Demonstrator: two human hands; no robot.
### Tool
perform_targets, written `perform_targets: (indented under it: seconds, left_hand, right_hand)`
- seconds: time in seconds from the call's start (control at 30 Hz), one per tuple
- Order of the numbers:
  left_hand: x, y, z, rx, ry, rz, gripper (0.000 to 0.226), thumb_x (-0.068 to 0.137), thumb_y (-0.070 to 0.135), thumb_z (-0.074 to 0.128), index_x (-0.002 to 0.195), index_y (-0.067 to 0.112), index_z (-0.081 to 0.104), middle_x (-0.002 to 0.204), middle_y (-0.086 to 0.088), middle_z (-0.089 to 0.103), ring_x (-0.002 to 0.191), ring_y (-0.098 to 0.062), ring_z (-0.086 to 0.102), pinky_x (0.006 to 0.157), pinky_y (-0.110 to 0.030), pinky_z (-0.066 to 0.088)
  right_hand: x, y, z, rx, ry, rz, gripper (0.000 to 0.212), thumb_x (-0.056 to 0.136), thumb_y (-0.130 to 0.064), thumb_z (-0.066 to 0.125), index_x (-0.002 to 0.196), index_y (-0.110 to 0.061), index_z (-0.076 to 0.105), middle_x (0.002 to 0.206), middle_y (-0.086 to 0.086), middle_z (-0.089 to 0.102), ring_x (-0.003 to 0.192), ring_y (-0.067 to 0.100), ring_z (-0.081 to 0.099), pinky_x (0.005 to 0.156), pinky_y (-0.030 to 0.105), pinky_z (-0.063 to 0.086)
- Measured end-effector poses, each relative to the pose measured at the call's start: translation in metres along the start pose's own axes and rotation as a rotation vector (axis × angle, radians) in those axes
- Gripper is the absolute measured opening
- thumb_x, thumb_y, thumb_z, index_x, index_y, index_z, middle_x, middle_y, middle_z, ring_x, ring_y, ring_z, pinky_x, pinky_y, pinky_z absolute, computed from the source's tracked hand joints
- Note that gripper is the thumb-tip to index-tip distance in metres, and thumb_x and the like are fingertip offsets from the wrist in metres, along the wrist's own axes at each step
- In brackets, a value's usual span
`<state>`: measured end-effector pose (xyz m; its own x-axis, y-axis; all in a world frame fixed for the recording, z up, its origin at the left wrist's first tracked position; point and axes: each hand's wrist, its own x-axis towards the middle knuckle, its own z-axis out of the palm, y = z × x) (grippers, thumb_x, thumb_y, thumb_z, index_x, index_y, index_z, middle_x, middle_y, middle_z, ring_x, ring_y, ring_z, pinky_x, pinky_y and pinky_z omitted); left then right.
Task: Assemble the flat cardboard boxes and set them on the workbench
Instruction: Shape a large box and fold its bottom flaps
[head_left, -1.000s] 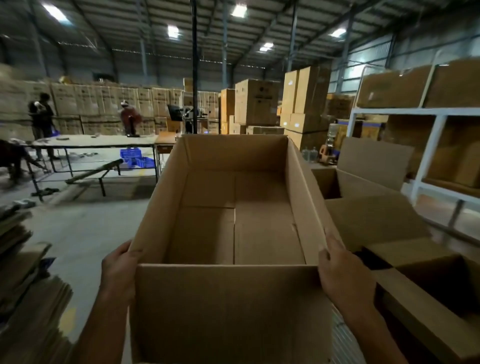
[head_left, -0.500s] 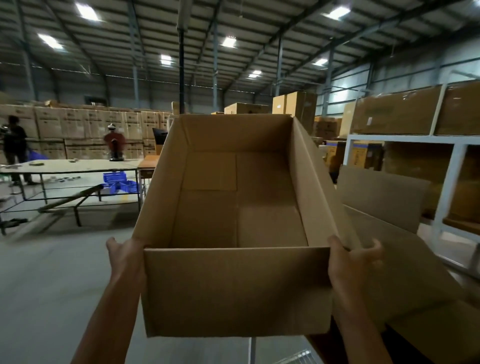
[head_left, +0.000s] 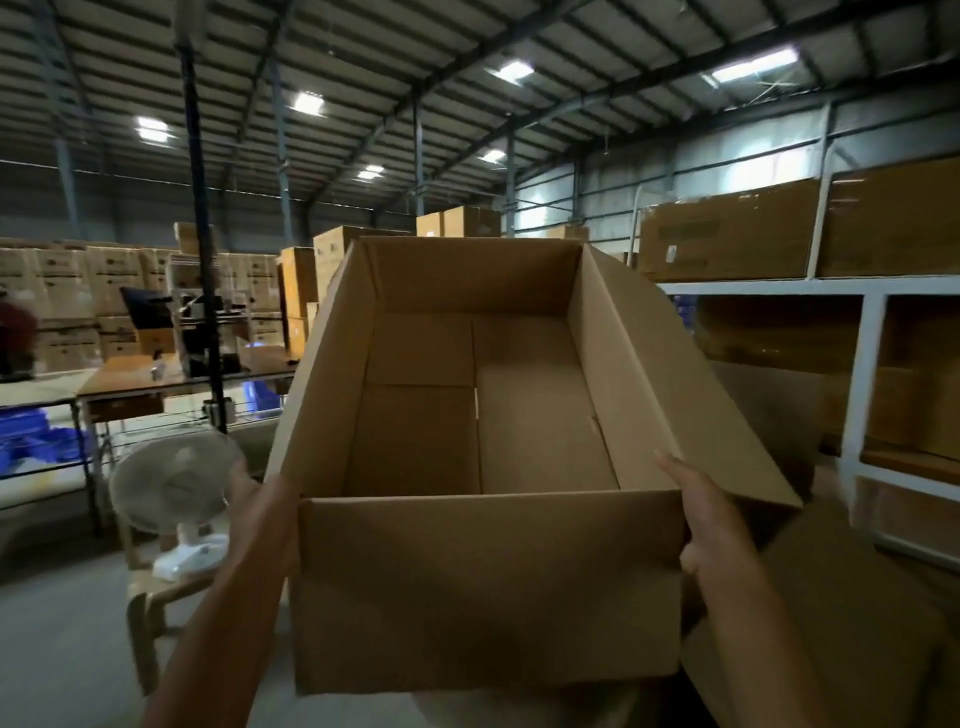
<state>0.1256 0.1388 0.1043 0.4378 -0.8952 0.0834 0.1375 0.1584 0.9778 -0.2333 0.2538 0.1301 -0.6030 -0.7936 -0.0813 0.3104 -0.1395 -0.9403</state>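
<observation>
An assembled brown cardboard box (head_left: 483, 587) fills the middle of the view, held up at chest height with its open top toward me and its bottom flaps folded shut inside. My left hand (head_left: 249, 512) grips the box's left side wall; most of the fingers are hidden behind it. My right hand (head_left: 709, 530) grips the right side wall near the corner, under the splayed right top flap (head_left: 675, 384). Another cardboard box (head_left: 852, 623) lies low on the right, beneath my right forearm.
A white shelf rack (head_left: 862, 374) with stacked cartons stands on the right. A white floor fan (head_left: 179, 488) sits low on the left, in front of long tables (head_left: 171, 379). Stacks of cartons (head_left: 104, 291) line the back wall. A dark pole (head_left: 202, 260) rises left of the box.
The box has been lifted higher and carried while my view swung to the right; the fan has come into view at the left and the shelf rack is closer. Both hands keep their grip.
</observation>
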Motion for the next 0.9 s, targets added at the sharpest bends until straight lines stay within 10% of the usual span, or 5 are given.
perform_targets:
  seconds: [0.1,0.23,0.5,0.9]
  left_hand:
    - [0.053,0.0,0.03,0.041,-0.142,0.009,0.082,0.073,0.034,0.067,0.146,0.016,0.033,0.132,-0.021,0.052,0.105,-0.034,0.059,0.08,-0.047,0.053]
    - [0.093,0.009,0.09,0.07,-0.34,0.055,0.04,0.094,0.018,0.058,0.132,0.006,0.048,0.118,-0.022,0.059,0.091,-0.026,0.062,0.064,-0.032,0.049]
    - [0.168,-0.034,0.193,0.186,-0.552,-0.079,0.028,0.1,0.023,0.048,0.124,0.008,0.053,0.106,-0.019,0.059,0.091,-0.03,0.059,0.071,-0.039,0.047]
    - [0.232,-0.057,0.228,0.15,-0.652,-0.044,0.036,0.101,0.016,0.044,0.137,0.013,0.046,0.117,-0.016,0.055,0.089,-0.025,0.054,0.077,-0.04,0.044]
  right_hand:
    - [0.028,0.007,0.022,-0.055,0.082,-0.164,0.049,0.095,-0.032,0.059,0.139,-0.013,0.049,0.124,0.009,0.057,0.112,0.027,0.049,0.098,0.04,0.038]
    - [0.066,0.007,0.037,-0.136,0.193,-0.319,0.037,0.099,-0.029,0.053,0.134,-0.016,0.056,0.113,0.002,0.06,0.108,0.024,0.052,0.096,0.035,0.038]
    - [0.112,0.006,0.041,-0.178,0.338,-0.408,0.004,0.097,-0.019,0.055,0.098,-0.022,0.058,0.086,-0.011,0.053,0.076,0.007,0.047,0.084,0.032,0.035]
    - [0.098,0.019,0.103,-0.274,0.566,-0.409,0.024,0.093,-0.018,0.057,0.073,-0.027,0.049,0.081,-0.002,0.056,0.072,0.013,0.051,0.077,0.034,0.044]
